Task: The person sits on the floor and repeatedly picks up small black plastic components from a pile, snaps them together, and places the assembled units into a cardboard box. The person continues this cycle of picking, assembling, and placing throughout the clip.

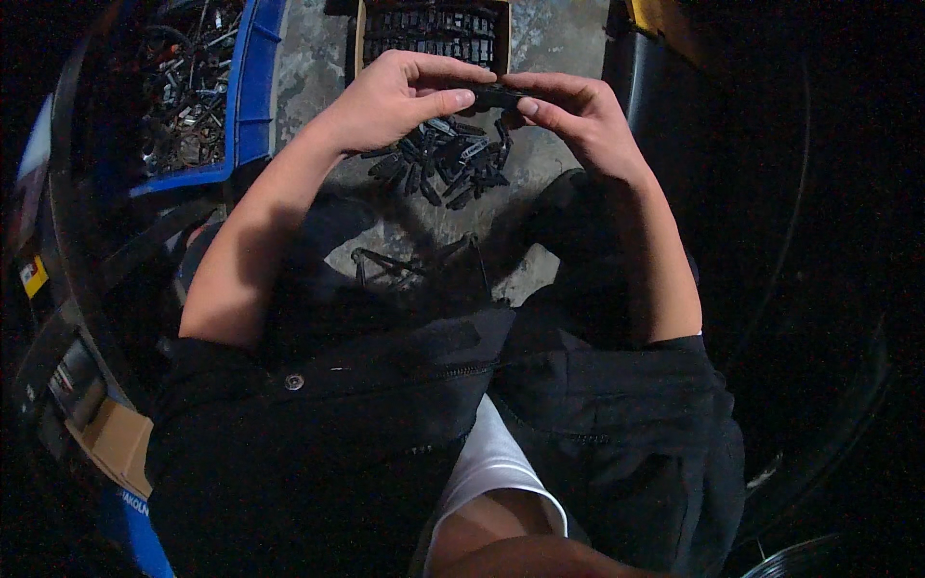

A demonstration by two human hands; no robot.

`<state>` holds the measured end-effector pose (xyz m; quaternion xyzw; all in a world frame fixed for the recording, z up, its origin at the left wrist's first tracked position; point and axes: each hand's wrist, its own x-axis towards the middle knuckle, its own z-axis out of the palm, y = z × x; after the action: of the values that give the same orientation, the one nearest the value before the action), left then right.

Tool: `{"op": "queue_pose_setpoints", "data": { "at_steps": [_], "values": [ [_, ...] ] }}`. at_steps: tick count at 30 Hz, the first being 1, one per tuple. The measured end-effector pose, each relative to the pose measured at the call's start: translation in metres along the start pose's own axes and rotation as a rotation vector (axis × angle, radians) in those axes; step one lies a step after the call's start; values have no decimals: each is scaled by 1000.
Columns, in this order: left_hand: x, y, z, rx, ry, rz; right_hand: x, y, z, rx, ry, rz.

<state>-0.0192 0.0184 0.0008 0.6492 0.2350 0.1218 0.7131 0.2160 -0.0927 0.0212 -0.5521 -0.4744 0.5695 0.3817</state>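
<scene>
A small dark, elongated piece [496,95] spans the gap between my two hands, above the floor. My left hand [400,96] pinches its left end between thumb and fingers. At its right end, my right hand [576,111] grips it the same way. What kind of piece it is I cannot make out. Below my hands a loose pile of similar black, narrow pieces [448,164] lies on the floor, some with silvery faces. Just beyond my fingers stands an open cardboard box [504,34] with rows of black pieces packed inside.
At the left a blue crate [255,87] holds a jumble of metal parts [188,96]. A dark metal frame [419,265] stands between my legs. A brown cardboard box [116,443] is at the lower left. Grey, worn concrete floor [554,43] shows around the pile.
</scene>
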Motion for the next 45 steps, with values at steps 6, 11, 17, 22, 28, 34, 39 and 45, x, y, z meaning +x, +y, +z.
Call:
{"op": "queue_pose_setpoints", "data": {
  "at_steps": [6, 11, 17, 22, 28, 34, 39, 45],
  "values": [
    [-1, 2, 7, 112, 49, -25, 0, 6, 2, -82, 35, -3],
    [-2, -5, 6, 16, 58, -8, -1, 6, 5, -81, 50, -14],
    [-3, -8, 4, 6, 39, -19, -1, 15, 8, 13, 49, 11],
    [-5, -9, 4, 21, 33, -34, -2, 12, 9, 51, 31, 51],
    [-4, -7, 4, 26, 42, 15, -2, 6, 5, 5, 1, 9],
    [-6, -6, 6, 8, 40, -8, -2, 4, 1, 16, -73, 39],
    [-7, -9, 7, 29, 35, 6, -2, 9, 0, 5, -80, 64],
    [-9, -4, 10, 119, 40, -52, -2, 7, 8, -15, -59, 55]
  ]
}}
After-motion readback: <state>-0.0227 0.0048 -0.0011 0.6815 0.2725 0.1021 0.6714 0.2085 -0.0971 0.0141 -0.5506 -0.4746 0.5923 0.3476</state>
